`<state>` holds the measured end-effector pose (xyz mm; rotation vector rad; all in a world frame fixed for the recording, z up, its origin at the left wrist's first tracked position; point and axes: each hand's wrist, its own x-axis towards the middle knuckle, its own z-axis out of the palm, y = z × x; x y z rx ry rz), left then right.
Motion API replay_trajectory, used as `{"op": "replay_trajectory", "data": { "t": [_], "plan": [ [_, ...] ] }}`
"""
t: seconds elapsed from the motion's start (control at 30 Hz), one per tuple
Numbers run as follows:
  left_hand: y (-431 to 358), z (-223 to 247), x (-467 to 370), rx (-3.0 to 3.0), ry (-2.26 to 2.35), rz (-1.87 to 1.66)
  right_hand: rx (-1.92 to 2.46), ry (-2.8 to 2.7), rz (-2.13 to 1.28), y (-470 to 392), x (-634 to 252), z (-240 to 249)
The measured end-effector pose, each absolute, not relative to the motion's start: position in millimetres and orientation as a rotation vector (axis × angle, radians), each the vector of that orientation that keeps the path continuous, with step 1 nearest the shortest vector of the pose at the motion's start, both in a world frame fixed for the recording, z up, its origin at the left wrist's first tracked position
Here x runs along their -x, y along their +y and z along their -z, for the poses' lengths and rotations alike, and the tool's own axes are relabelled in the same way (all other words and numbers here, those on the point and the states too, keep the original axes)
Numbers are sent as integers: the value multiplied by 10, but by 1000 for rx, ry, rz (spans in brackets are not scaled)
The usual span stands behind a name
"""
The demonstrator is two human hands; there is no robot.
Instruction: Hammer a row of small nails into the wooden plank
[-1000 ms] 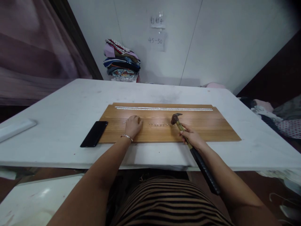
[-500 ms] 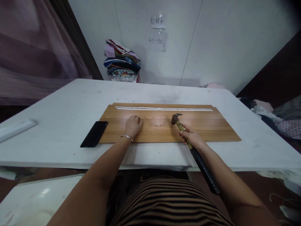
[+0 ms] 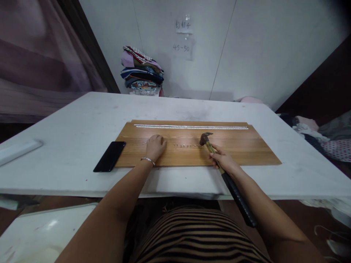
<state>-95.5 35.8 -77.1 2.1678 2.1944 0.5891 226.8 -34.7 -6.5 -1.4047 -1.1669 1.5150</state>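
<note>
My right hand [image 3: 223,159] is wrapped round a claw hammer [image 3: 236,190], gripping the yellowish part of its handle just below the head. The rusty hammer head is over the wooden board [image 3: 255,149], by the right end of a row of several small nails [image 3: 188,146]. My left hand [image 3: 155,146], with a bracelet at its wrist, rests on the board left of that row. Its fingers are curled and partly hidden, so what they hold, if anything, does not show. A thin, pale nail-like piece [image 3: 144,143] sticks out just left of that hand.
Two white marked strips [image 3: 192,127] run along the board's far edge. A black phone [image 3: 109,157] overlaps its left side. The board lies on a white table [image 3: 68,146]. Folded clothes [image 3: 142,71] are stacked against the wall, and a white object [image 3: 19,150] lies far left.
</note>
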Motion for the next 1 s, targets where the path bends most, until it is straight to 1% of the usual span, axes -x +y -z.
{"op": "replay_trajectory", "data": {
  "t": [0.3,1.0],
  "plan": [
    [367,797,968,-2146,2180,-621,1391,-1178,-1501,-352,-2263,-8],
    [350,748,951,-2142,2190,-587,1395,-1163,-1502,-348,-2270,18]
  ]
}}
